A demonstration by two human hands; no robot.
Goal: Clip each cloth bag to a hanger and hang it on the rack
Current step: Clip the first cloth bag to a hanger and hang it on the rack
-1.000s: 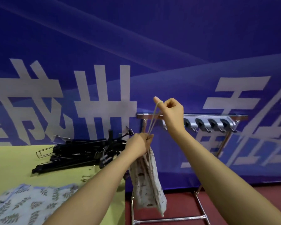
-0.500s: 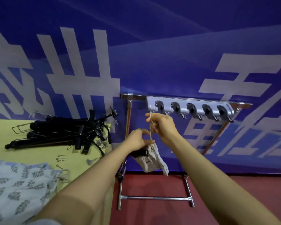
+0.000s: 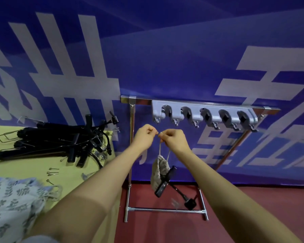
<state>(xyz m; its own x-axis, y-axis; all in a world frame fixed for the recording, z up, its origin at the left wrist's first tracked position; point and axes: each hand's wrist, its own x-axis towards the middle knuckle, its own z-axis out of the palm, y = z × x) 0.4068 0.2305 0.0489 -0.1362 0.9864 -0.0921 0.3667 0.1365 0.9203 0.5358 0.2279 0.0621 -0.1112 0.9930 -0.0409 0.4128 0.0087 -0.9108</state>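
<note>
A small patterned cloth bag (image 3: 158, 170) dangles by its drawstring in front of the rack. A black clip hanger (image 3: 165, 182) is clipped to the bag and hangs slantwise below it, its far end near the floor. My left hand (image 3: 144, 137) and my right hand (image 3: 176, 141) meet just above the bag, each pinching the top of the drawstring. They are below the leftmost hook of the grey hook strip (image 3: 204, 113), which is mounted on the metal rack (image 3: 132, 155).
A pile of black clip hangers (image 3: 51, 146) lies on the yellow table (image 3: 74, 174) at left, with small metal pins (image 3: 52, 172) beside it. More patterned cloth bags (image 3: 11, 204) lie at the lower left. Behind is a blue banner wall, below a red floor.
My left hand let go of the bag's top and rose to the drawstring beside my right hand. The bag and its clipped hanger now dangle lower from the string.
</note>
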